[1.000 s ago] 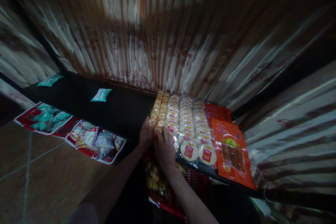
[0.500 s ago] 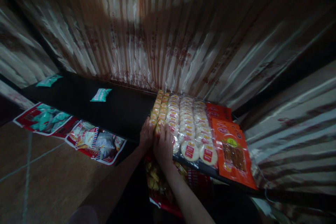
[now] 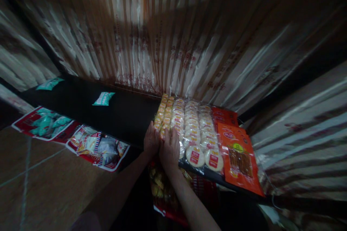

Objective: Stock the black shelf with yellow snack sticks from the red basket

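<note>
Two rows of small yellow snack packets (image 3: 163, 110) stand on a black shelf (image 3: 130, 113). At their front end, my left hand (image 3: 151, 139) is closed against the left side of the packets, fingertips on them. Right beside it, my right hand (image 3: 169, 148) has its fingers bent over the front packets; the packets under both hands are mostly hidden. Touching the yellow rows on the right are rows of round white crackers (image 3: 195, 156) in clear wrappers, close to my right fingers.
Orange snack bags (image 3: 240, 158) lie at the shelf's right end. A teal packet (image 3: 103, 98) lies on the left part, another teal packet (image 3: 50, 83) at the far left. Below the shelf are red-edged bags of wrapped snacks (image 3: 97, 146) and a bag of yellow packets (image 3: 159, 184). Striped curtain (image 3: 135, 43) hangs behind.
Both hands stay at the front of the yellow rows, with only a slight shift of the fingers. The view has moved a little; the snacks otherwise look the same.
</note>
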The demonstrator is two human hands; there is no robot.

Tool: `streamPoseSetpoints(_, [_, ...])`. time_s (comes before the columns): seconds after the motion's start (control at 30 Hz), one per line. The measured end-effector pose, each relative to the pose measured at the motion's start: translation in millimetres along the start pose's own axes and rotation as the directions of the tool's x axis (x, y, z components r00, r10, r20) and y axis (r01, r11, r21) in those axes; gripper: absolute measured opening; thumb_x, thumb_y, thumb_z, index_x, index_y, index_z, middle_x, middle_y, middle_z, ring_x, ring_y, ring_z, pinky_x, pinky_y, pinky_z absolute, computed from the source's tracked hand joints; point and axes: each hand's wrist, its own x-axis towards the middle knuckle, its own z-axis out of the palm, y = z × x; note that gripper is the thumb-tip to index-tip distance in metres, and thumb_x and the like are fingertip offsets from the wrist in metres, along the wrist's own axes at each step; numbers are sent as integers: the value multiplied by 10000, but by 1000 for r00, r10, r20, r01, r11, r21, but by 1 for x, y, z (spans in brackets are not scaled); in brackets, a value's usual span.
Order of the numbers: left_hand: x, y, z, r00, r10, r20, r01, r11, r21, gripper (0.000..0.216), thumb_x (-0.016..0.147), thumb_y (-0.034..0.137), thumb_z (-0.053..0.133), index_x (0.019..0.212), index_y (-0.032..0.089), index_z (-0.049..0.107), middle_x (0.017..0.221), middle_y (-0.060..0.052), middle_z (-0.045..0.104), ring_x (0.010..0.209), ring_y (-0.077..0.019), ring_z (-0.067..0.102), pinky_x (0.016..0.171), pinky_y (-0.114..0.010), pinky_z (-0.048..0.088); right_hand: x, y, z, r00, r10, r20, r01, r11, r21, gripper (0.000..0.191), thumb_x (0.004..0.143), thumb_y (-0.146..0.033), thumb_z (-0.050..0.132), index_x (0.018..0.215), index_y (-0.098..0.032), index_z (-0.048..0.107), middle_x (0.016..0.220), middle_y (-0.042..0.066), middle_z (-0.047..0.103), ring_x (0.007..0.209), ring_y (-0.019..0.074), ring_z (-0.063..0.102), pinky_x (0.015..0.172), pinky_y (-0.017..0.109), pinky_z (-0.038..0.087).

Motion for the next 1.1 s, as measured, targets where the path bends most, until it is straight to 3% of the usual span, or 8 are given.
streamPoseSetpoints(0.17, [1, 4, -1, 993, 108, 41, -113, 976, 188, 351, 920, 198, 293, 1199, 53, 450, 1385, -249, 402, 1340, -277, 321, 1015, -459, 417, 3, 6, -1, 998, -47, 37, 51, 993, -103, 411, 898, -231, 421, 1273, -81, 493, 1388, 241, 395, 1284, 319, 353, 998, 484, 345])
streamPoseSetpoints(0.3, [4, 11, -3, 992, 88, 93, -107, 970, 219, 343, 897, 165, 319, 1180, 42, 470, 1410, -260, 354, 1358, -296, 271, 1028, -486, 389, 5, 11, -1, 997, -72, 35, 76, 989, -129, 409, 895, -243, 427, 1258, -74, 510, 1331, 238, 467, 1250, 308, 398, 996, 476, 340])
streamPoseSetpoints(0.63, [12, 20, -10, 982, -77, 170, 66, 995, 69, 508, 912, 221, 240, 1394, 62, 240, 1430, -210, 357, 1335, -234, 341, 1057, -432, 366, 6, 20, -3, 990, -112, 84, 121, 986, -116, 438, 881, -215, 407, 1289, -69, 474, 1316, 171, 519, 1299, 269, 353, 1060, 459, 253])
streamPoseSetpoints(0.87, [15, 21, -10, 976, -143, 165, 147, 989, -13, 537, 915, 289, 228, 1375, 16, 268, 1424, -232, 354, 1333, -248, 343, 1075, -436, 344, 8, 22, -4, 988, -103, 111, 116, 986, -117, 454, 877, -222, 409, 1305, -78, 458, 1328, 157, 513, 1310, 276, 334, 1057, 469, 244])
streamPoseSetpoints(1.1, [16, 17, -11, 952, -266, 151, 287, 948, -137, 561, 912, 370, 235, 1368, 49, 301, 1417, -208, 382, 1326, -245, 357, 1089, -441, 325, 7, 25, -2, 988, -129, 85, 139, 983, -123, 454, 894, -257, 389, 1306, -77, 449, 1327, 194, 498, 1295, 276, 357, 1038, 475, 259])
